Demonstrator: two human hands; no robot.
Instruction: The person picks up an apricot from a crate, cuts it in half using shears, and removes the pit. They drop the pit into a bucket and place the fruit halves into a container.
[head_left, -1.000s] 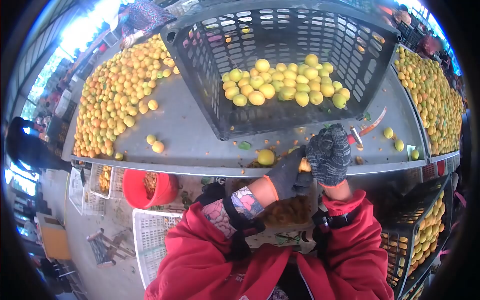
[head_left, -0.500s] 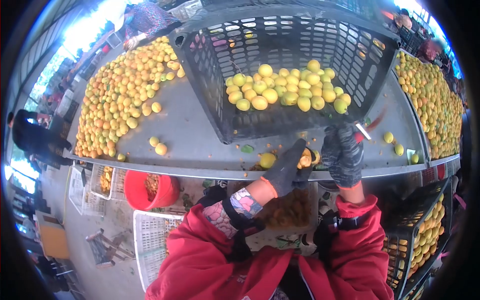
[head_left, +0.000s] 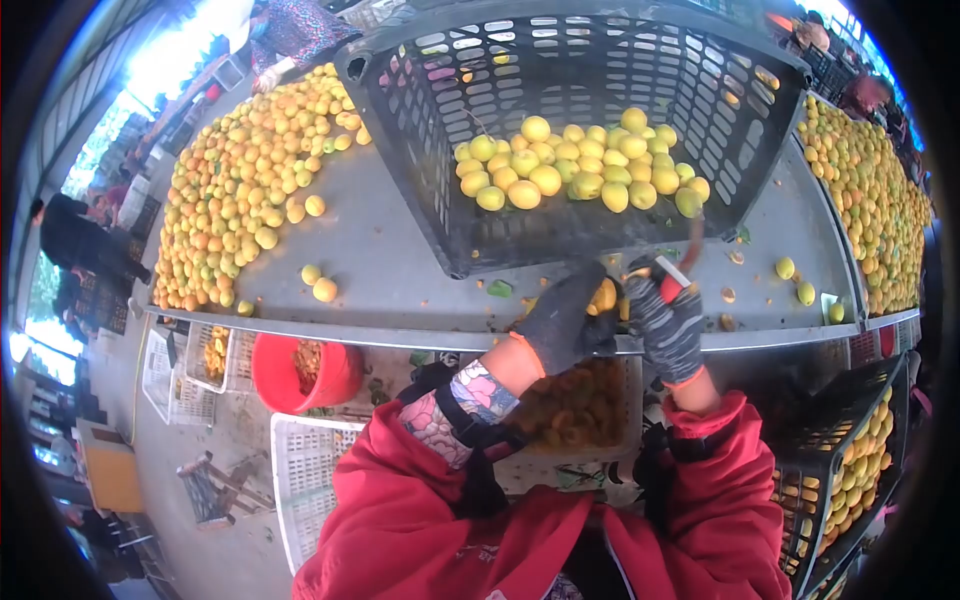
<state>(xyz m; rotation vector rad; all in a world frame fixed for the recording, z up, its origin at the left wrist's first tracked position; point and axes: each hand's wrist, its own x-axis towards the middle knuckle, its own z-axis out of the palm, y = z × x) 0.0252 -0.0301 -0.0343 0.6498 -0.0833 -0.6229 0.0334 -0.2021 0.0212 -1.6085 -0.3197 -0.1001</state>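
Note:
Dark gloves cover both hands, which are close together over the front edge of the metal table point(head_left: 390, 328). My left hand point(head_left: 568, 318) is closed on a yellow-orange fruit point(head_left: 603, 296). Just right of it, my right hand point(head_left: 668, 318) is wrapped round a small red-handled tool point(head_left: 677, 280) with a pale part across it. Beyond the hands, a tilted black crate point(head_left: 500, 238) holds many yellow fruits point(head_left: 585, 165). A green leaf point(head_left: 499, 288) and small peel scraps lie near my left hand.
Fruit piles point(head_left: 240, 190) point(head_left: 870, 200) spread at left and right. Below the edge are a red bucket point(head_left: 335, 375), a white crate point(head_left: 300, 480), a tray of orange pieces point(head_left: 585, 410) and a black fruit crate point(head_left: 830, 480). Other people point(head_left: 85, 245) point(head_left: 290, 35) are at the left and top left.
My right hand has moved left, closer to my left hand, with the red-handled tool. My left hand has shifted slightly left with the fruit. The person at the left has moved.

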